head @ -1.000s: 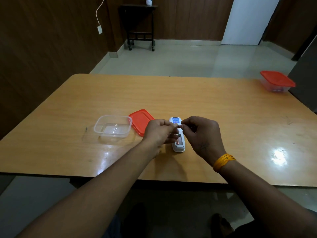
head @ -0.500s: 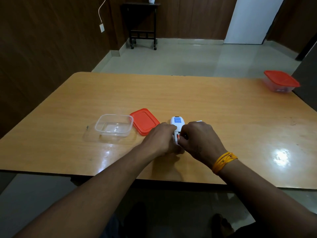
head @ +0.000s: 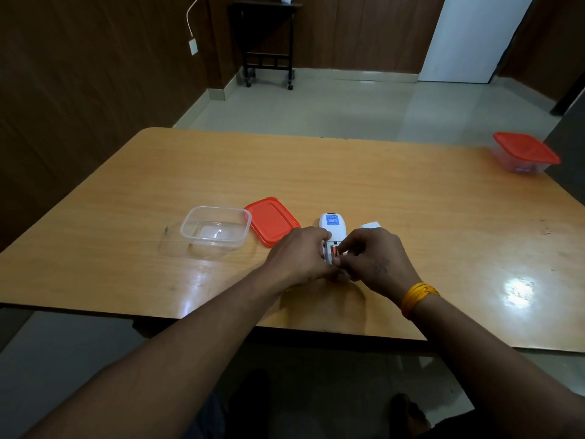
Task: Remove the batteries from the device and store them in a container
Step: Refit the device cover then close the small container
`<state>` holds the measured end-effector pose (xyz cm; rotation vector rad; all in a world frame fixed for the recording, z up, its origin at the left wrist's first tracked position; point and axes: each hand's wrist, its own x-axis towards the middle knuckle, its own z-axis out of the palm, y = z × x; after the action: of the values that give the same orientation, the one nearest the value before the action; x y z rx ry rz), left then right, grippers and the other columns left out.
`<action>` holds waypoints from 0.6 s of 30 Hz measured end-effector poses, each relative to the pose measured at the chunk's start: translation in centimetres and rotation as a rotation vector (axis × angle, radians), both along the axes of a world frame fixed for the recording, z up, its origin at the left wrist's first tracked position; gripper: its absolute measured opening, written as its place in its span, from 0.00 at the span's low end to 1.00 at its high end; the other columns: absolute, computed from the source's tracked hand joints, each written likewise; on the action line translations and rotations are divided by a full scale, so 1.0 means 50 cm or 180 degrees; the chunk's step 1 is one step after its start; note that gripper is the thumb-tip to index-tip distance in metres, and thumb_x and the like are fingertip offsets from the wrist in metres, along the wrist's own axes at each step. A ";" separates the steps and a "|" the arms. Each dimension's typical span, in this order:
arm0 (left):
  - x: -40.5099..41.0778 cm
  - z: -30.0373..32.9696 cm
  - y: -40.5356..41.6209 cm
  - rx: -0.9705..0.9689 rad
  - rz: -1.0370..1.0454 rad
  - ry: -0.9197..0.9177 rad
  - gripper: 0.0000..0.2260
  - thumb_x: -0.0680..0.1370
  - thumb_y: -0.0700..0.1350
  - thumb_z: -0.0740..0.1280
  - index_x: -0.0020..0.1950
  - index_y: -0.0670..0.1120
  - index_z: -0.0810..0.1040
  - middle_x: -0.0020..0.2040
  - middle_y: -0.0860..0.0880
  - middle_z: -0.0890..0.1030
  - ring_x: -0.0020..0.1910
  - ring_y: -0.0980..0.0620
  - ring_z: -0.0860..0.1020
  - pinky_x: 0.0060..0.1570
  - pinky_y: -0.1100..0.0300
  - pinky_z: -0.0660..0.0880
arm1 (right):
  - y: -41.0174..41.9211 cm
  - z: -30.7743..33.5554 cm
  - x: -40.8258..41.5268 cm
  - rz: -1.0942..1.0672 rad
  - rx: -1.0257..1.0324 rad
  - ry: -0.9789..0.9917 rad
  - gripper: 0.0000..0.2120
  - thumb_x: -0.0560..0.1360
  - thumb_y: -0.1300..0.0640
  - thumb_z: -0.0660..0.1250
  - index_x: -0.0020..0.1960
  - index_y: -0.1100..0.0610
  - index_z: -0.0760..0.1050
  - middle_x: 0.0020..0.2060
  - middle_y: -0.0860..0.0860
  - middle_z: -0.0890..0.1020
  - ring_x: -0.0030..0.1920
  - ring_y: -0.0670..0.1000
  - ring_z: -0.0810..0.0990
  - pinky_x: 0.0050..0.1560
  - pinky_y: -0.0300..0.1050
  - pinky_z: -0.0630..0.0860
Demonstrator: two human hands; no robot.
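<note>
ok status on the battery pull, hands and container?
Left hand holds device; right hand pinching a battery in the bay. Clear container open. Nothing blocking.

On the table [head: 411,217]: device [head: 332,224] near centre, lid [head: 272,220] just beside at nine o'clock, open container [head: 215,231] beyond that. Lidded box [head: 524,153] well apart at two o'clock.

A white device [head: 332,228] is held flat between both hands, its open compartment showing orange batteries [head: 335,250]. A clear, lidless container [head: 215,230] stands left of the hands.
</note>
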<state>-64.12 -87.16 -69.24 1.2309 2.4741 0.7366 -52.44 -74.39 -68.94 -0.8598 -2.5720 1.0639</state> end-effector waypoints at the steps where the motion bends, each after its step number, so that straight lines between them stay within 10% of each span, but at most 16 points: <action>1: 0.000 -0.001 0.000 0.0007 0.0011 0.0039 0.34 0.68 0.57 0.81 0.71 0.48 0.80 0.54 0.48 0.86 0.54 0.47 0.83 0.51 0.50 0.81 | 0.003 -0.003 0.000 -0.0098 -0.0196 -0.0014 0.09 0.69 0.58 0.83 0.45 0.54 0.85 0.38 0.53 0.87 0.40 0.56 0.87 0.49 0.57 0.85; 7: 0.001 -0.007 -0.001 0.0024 0.0067 -0.0007 0.38 0.68 0.60 0.81 0.75 0.49 0.77 0.58 0.48 0.86 0.57 0.48 0.82 0.50 0.53 0.78 | -0.002 -0.010 -0.008 -0.0619 -0.1042 0.0080 0.14 0.72 0.60 0.81 0.51 0.59 0.78 0.38 0.60 0.87 0.31 0.58 0.86 0.41 0.57 0.86; 18: -0.002 -0.009 0.006 -0.0096 0.0148 -0.0080 0.42 0.67 0.60 0.81 0.79 0.49 0.74 0.60 0.48 0.85 0.58 0.48 0.82 0.51 0.54 0.77 | 0.007 -0.018 -0.007 -0.0368 -0.0213 -0.0055 0.12 0.71 0.48 0.80 0.40 0.54 0.81 0.36 0.53 0.86 0.38 0.56 0.87 0.45 0.58 0.85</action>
<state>-64.20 -86.86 -69.71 1.1504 2.4918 0.7194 -52.80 -74.04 -69.84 -1.0248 -2.4790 1.1186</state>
